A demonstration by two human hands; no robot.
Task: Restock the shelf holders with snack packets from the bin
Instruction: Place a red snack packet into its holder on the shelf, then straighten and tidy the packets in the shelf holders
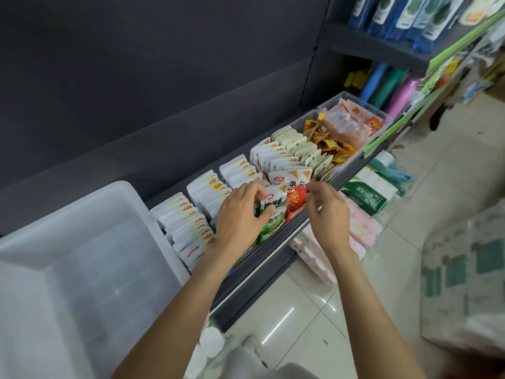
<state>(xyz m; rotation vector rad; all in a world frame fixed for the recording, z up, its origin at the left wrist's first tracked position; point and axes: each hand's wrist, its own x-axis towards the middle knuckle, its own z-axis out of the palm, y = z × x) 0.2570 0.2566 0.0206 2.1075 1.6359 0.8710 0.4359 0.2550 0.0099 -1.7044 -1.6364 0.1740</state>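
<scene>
A person's left hand (240,214) curls its fingers (266,213) round the top of a green packet (272,214) standing at the near end of a row in the shelf holders (293,212), while the right hand (326,212) hovers just right of a red packet (296,195), its fingers (314,188) drawn together in a pinch; whether they nip the packet's corner or hold nothing cannot be told. The green packet sits at the front lip of the shelf (273,258), partly in its holder, with the red packet touching its right side. To the left, the clear bin (90,203) rests on the shelf, and no packets show through its cloudy walls. White packets (191,220) fill the holders between bin and hands.

The risk lies at the lip: the green packet looks tall for its low holder and leans toward the aisle, so a loose release could tip it over the edge onto the floor (314,305). Pressing it back hard could buckle the rows behind or knock the red packet askew. The packed holders leave little slack, and a packet forced in may spring out.
</scene>
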